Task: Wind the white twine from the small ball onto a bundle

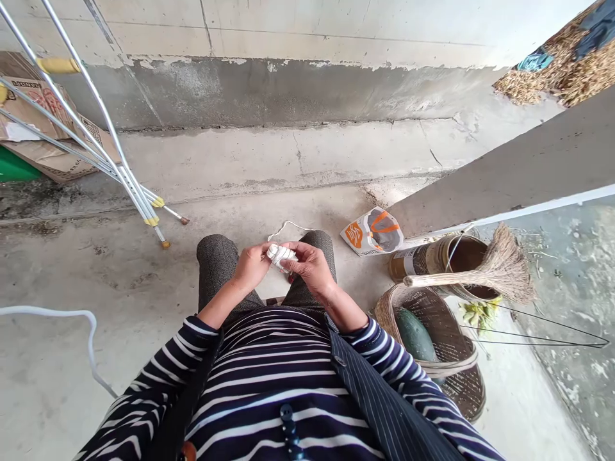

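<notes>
Above the knees of the seated person, a small white bundle of wound cord is being held between both hands, with a loose white strand looping away from it over the grey trousers toward the concrete floor. The left hand is curling around the bundle's near side, fingers closed against it. The right hand is covering it from the other side, fingers bent and pinching at its end. Both forearms are angling inward from striped dark-blue sleeves, wrists raised just clear of the lap.

Judging from this grip, the trailing strand is probably the weak point: it is hanging slack, so it could snag on a knee or drag across the dusty floor and pick up grit. Because the bundle is small and the hold is only at the fingertips, a slip could let it unwind or drop.

Beside the right leg, a woven brown basket holding a green gourd is standing near; a straw hand broom is lying across a tin bucket behind it.
</notes>
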### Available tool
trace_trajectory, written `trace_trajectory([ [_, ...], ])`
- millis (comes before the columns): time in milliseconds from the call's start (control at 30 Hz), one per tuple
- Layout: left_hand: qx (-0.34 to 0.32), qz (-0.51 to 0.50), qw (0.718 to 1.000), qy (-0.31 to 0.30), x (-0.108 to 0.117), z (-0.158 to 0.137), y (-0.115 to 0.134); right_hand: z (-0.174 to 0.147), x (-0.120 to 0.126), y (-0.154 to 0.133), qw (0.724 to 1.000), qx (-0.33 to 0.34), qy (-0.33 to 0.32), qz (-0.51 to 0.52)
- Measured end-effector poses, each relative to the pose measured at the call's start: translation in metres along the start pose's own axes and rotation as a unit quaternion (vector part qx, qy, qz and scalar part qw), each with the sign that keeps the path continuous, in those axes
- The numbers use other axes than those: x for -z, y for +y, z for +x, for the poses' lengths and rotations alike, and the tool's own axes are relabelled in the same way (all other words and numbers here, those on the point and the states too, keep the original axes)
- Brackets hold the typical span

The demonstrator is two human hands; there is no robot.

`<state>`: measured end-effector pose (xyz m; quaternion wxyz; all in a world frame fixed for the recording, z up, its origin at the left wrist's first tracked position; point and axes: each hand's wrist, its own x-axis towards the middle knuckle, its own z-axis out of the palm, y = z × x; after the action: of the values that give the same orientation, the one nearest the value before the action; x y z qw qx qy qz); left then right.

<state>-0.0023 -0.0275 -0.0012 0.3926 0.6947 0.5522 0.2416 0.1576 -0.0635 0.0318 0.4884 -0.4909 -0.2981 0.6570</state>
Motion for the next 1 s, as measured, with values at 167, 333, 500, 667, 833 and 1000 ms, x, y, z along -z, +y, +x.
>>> trace_trajectory([
  [167,0.024,-0.158,0.986,-0.053,-0.002,0.011,-0.002,0.006,0.016,-0.018,0.999,0.038,0.024,-0.02],
  [333,0.026,-0.206,0.977,-0.045,-0.012,0.025,-0.003,0.005,0.028,-0.036,0.991,0.087,0.048,-0.09],
  [500,-0.054,-0.197,0.978,-0.031,-0.011,0.045,0.004,-0.004,0.026,-0.057,0.97,0.179,0.069,-0.151],
  [667,0.001,-0.315,0.947,-0.071,-0.007,0.054,0.019,-0.006,0.024,-0.093,0.965,0.219,0.04,-0.138],
  [833,-0.023,-0.413,0.909,-0.046,-0.006,0.044,0.042,0.001,0.031,-0.105,0.99,0.122,-0.035,-0.054],
  [1000,-0.037,-0.431,0.897,-0.088,0.006,0.036,0.063,0.01,0.04,-0.096,0.998,0.063,-0.031,0.002],
])
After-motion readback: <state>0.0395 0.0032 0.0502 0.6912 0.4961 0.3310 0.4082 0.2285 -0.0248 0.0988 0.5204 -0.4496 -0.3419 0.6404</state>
